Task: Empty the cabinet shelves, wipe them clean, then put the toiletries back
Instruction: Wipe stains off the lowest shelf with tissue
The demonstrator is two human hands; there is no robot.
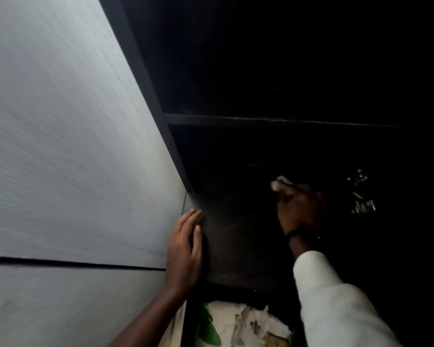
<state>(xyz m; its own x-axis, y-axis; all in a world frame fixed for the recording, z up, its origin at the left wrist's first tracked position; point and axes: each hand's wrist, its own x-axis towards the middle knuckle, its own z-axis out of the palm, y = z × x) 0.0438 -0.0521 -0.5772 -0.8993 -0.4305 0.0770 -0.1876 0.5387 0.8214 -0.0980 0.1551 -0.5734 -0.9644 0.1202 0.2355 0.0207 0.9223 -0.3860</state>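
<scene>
the view looks into a dark, black-walled cabinet interior (pixel 273 71) that fills the right side, very dim, with a thin horizontal dark shelf edge (pixel 273 120) crossing it. to the left stands a broad pale grey panel with a brushed grain (pixel 60 134), slanting across the view, with a narrow dark seam (pixel 73 263) running across its lower part.

the left hand (pixel 184 249) rests flat on the front edge where the grey panel meets the dark lower shelf surface (pixel 238 246), its fingers straight and close together, holding nothing.

the right hand (pixel 298 209), in a white long sleeve (pixel 336 301) with a dark band at the wrist (pixel 301 232), reaches deep over that lower shelf, its fingers curled round a small crumpled white cloth or tissue (pixel 280 182) held against the shelf's back area.

just to the right of this hand, faint shiny metallic or glassy objects (pixel 360 191) glint in the dark; what they are cannot be told.

below the shelf, at the bottom edge, lies a heap of crumpled white paper with a green and white wrapper (pixel 236 324).
</scene>
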